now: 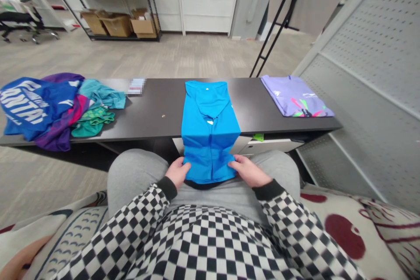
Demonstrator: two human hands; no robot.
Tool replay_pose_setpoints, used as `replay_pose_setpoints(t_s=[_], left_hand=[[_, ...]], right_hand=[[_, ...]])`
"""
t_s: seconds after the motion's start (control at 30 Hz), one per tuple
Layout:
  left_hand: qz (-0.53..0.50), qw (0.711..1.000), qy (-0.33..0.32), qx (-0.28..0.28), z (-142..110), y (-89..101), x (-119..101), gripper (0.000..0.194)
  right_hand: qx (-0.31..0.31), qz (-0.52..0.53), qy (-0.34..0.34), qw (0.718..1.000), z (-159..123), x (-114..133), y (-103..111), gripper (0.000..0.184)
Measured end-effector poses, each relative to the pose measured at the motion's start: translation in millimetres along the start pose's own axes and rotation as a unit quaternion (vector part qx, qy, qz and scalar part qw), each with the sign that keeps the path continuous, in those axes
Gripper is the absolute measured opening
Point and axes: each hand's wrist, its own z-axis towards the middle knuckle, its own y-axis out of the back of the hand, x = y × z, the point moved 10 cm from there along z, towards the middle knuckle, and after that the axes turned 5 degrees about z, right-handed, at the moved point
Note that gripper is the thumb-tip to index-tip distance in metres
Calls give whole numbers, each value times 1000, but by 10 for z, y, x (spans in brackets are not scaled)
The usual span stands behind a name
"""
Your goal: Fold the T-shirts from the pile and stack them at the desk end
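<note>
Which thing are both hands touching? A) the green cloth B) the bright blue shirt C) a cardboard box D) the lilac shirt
B. The left hand and the right hand both rest on the near end of the bright blue shirt.

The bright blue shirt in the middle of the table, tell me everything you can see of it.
The bright blue shirt looks like smooth synthetic fabric. It lies folded into a long strip, with a small white logo near the far end and a dark line down its middle. Its far part rests on the dark table; its near part extends past the front edge toward the person's lap, where the left hand and right hand touch its sides.
</note>
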Motion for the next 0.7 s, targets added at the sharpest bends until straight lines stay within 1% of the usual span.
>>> replay_pose_setpoints(t_s=[0.07,0.1,0.17,0.2,0.23,0.27,0.3,0.4,0.47,0.5,0.53,0.57,0.6,0.63,0.67,0.7], left_hand=[[-84,996,29,29,-187,13,21,26],[-132,989,46,44,-280,15,17,37],[-203,975,66,52,-440,53,-39,66],[-218,972,66,51,-504,83,-92,81],[-227,971,60,54,-558,110,-157,93],[-233,969,50,59,-606,134,-232,97],[-237,969,37,64,-648,164,-312,94],[-242,966,-3,94,-765,290,-547,60],[-234,960,-41,151,-860,377,-731,46],[-218,955,-70,188,-917,421,-834,43],[-190,952,-107,217,-972,482,-935,42],[-146,950,-150,230,-1013,564,-1028,44],[-89,950,-198,225,-1037,655,-1113,48],[-24,946,-250,206,-1044,747,-1199,52],[41,935,-307,176,-1045,830,-1293,56],[102,914,-365,145,-1048,884,-1393,61]], right_hand=[[-50,106,-7,993,-257,12,94,32],[-67,137,-8,988,-371,31,122,37],[-87,167,7,982,-549,122,148,52],[-96,173,22,980,-616,186,159,63],[-102,175,39,979,-670,253,165,72],[-105,174,51,978,-712,313,163,78],[-102,171,59,978,-747,365,155,77],[-60,168,70,981,-849,511,118,50],[-13,155,87,984,-955,658,113,42],[17,136,99,986,-1021,747,109,43],[49,104,112,987,-1090,836,102,48],[76,63,127,987,-1157,921,100,56],[93,13,144,985,-1211,997,112,61],[95,-44,164,981,-1246,1068,140,63],[84,-103,188,973,-1259,1137,181,62],[60,-161,217,961,-1253,1211,231,58]])
